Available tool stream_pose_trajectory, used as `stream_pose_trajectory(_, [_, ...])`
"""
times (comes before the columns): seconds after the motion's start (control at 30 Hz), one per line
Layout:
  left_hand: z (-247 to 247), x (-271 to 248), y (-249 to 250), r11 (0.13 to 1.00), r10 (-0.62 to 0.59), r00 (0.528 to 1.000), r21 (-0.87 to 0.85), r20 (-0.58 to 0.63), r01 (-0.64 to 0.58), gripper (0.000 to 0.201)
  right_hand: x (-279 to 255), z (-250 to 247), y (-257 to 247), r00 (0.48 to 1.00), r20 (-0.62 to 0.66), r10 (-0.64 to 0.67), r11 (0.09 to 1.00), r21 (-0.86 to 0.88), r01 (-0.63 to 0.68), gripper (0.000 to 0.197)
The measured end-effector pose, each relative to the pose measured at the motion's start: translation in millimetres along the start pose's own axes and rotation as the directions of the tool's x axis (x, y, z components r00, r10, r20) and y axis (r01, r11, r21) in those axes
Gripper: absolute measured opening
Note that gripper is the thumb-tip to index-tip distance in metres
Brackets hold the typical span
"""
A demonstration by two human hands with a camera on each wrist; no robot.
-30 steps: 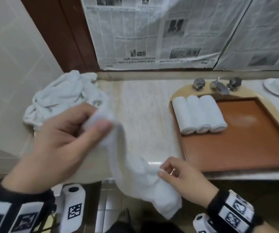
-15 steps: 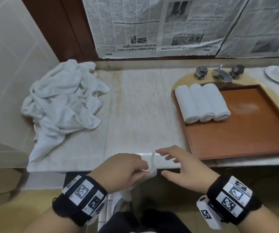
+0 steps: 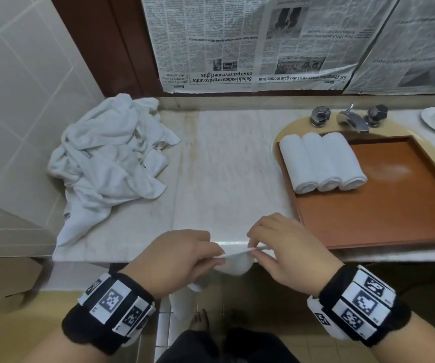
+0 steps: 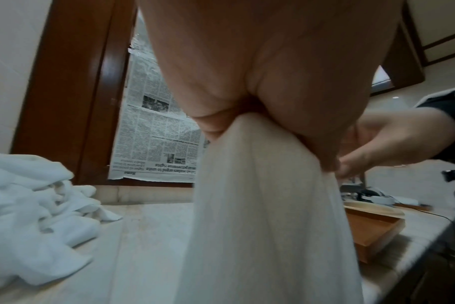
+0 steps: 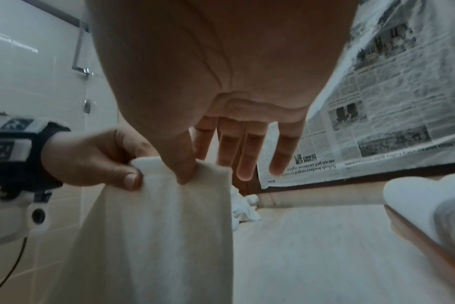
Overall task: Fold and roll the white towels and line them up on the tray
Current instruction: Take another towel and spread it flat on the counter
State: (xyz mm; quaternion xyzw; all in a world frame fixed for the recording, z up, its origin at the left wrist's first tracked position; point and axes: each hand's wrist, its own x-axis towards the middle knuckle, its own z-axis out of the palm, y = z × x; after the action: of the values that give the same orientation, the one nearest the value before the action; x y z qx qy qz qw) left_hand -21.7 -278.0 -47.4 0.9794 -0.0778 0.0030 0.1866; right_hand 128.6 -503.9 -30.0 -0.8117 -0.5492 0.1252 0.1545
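Dim indoor light, wide-angle edge distortion, blurred wrist views.

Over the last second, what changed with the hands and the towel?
The left hand came down from above the counter to its front edge, bringing the towel with it. The right hand, open half a second ago, now pinches the towel's top edge next to the left, and the towel hangs below. The towel pile, three rolled towels and tray stayed put.

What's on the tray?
Three rolled white towels lie side by side at the far left of the tray. The tray bottom under them is covered.
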Motion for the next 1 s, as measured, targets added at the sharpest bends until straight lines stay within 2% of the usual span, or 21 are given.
stream_pose_trajectory(0.13, [-7, -12, -20, 0.99, -0.097, 0.97, -0.126, -0.222, 0.07, 0.03, -12, -30, 6, 0.986, -0.168, -0.007, 0.999, -0.038, 0.0, 0.008])
stream_pose_trajectory(0.27, [-15, -26, -45, 0.963, -0.217, 0.921, -0.228, -0.323, 0.147, 0.03, -19, -48, 30, 0.954, -0.298, 0.043, 0.998, -0.03, -0.054, 0.007])
stream_pose_trajectory(0.37, [-24, -34, -55, 0.958, -0.242, 0.908, -0.231, -0.342, 0.168, 0.026, -26, -53, 46, 0.945, -0.311, 0.099, 0.994, -0.014, -0.108, 0.008])
stream_pose_trajectory(0.47, [-34, -38, -61, 0.962, -0.223, 0.913, -0.229, -0.341, 0.15, 0.026, -33, -54, 57, 0.95, -0.278, 0.144, 0.988, -0.007, -0.152, 0.007])
stream_pose_trajectory(0.57, [-44, -39, -67, 0.947, -0.279, 0.905, -0.246, -0.321, 0.205, 0.03, -38, -54, 67, 0.955, -0.226, 0.192, 0.981, 0.032, -0.189, 0.005])
stream_pose_trajectory(0.63, [-47, -37, -70, 0.957, -0.265, 0.923, -0.189, -0.277, 0.218, 0.038, -40, -53, 71, 0.963, -0.194, 0.185, 0.983, 0.054, -0.178, 0.006])
stream_pose_trajectory(0.7, [-47, -35, -72, 0.955, -0.272, 0.946, -0.169, -0.176, 0.244, 0.044, -40, -52, 74, 0.973, -0.131, 0.189, 0.981, 0.076, -0.18, 0.01])
stream_pose_trajectory(0.8, [-49, -30, -85, 0.92, -0.349, 0.932, -0.154, 0.095, 0.36, 0.054, -36, -49, 83, 0.983, 0.029, 0.181, 0.98, 0.083, -0.183, 0.016])
stream_pose_trajectory(0.87, [-54, -22, -96, 0.908, -0.38, 0.879, -0.067, 0.287, 0.414, 0.06, -28, -46, 90, 0.98, 0.136, 0.142, 0.988, 0.035, -0.148, 0.022])
stream_pose_trajectory(0.93, [-62, -5, -105, 0.89, -0.425, 0.808, 0.025, 0.408, 0.456, 0.044, -11, -47, 97, 0.972, 0.198, 0.124, 0.992, -0.048, -0.117, 0.027])
stream_pose_trajectory(1.0, [-77, 21, -119, 0.885, -0.45, 0.769, 0.11, 0.454, 0.452, 0.029, 19, -57, 104, 0.967, 0.209, 0.144, 0.987, -0.103, -0.124, 0.027])
